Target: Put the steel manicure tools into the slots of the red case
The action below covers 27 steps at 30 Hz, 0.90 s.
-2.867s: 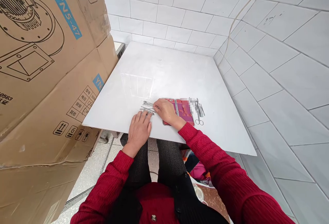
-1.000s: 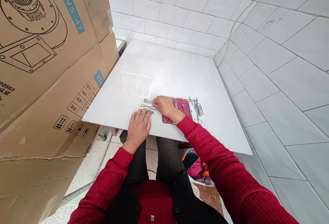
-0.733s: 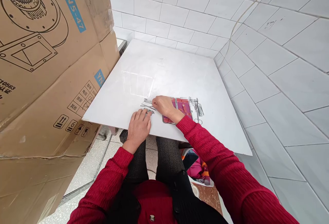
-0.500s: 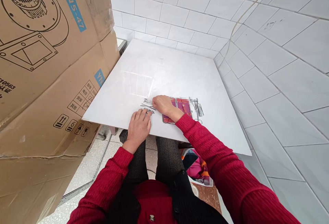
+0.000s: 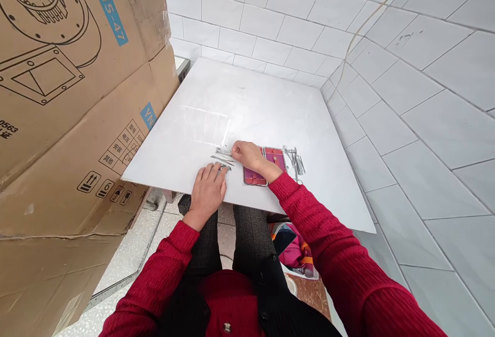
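My left hand point(image 5: 209, 188) lies with its fingers stretched out on the white table, the fingertips over a few small metal implements point(image 5: 222, 163). Just beyond them lie more thin metal tools point(image 5: 223, 153). My right hand point(image 5: 248, 156) is closed beside these tools, thumb and fingers pressed together; whatever it may hold is too small to make out. Under my right wrist an opened manicure case point(image 5: 255, 178) with a red and purple lining lies flat, partly covered. To its right is a cluster of slim metal tools point(image 5: 297, 162), among them what look like scissors.
The white tabletop point(image 5: 270, 110) runs back to a tiled wall point(image 5: 278, 22). Large cardboard boxes point(image 5: 88, 135) stand along the left. A cable point(image 5: 350, 48) hangs in the right corner. A bag with pink and orange things point(image 5: 296, 252) sits below the table's front edge.
My right hand has shifted slightly right, still closed, and more of the case's right half shows. My left hand has stayed almost in place.
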Available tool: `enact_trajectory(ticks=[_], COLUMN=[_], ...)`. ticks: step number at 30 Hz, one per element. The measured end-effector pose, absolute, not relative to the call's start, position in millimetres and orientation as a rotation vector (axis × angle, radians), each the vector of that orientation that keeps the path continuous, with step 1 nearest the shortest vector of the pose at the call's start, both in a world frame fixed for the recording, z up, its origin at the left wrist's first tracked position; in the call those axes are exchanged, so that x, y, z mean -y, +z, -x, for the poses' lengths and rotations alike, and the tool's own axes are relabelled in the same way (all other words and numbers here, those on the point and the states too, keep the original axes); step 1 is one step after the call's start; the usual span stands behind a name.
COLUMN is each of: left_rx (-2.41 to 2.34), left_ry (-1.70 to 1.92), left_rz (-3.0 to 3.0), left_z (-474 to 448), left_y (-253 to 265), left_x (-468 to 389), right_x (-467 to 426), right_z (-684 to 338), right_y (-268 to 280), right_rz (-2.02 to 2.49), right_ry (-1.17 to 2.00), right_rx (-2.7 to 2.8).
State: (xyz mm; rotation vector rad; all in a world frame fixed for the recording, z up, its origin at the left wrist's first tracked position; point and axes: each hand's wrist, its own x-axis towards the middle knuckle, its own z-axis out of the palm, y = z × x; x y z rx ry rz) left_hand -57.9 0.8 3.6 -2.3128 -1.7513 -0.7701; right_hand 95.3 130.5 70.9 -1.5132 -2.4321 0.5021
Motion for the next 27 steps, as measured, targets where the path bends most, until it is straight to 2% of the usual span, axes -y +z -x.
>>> enact_trajectory(ticks=[5, 8, 14, 27], left_rx=[1.712, 1.615, 1.366, 1.363], left_ry=[-0.803, -0.836, -0.800, -0.749], left_rz=[2.305, 2.325, 2.516, 2.587], left_z=[58.7, 51.1, 18.7, 9.7], left_y=[4.6, 5.5, 2.5, -1.9], left_x=[-2.1, 0.4, 6.9, 6.6], right_x=[-135.7, -135.1, -136.6, -146.7], right_z=[-125.9, -141.8, -151.8, -138.7], right_y=[52.8, 38.7, 30.9, 36.4], right_rz=[1.375, 1.256, 1.201, 1.326], right_ry=[1.172, 1.338, 1.299, 1.156], right_rx=[1.825, 1.574, 1.507, 1.466])
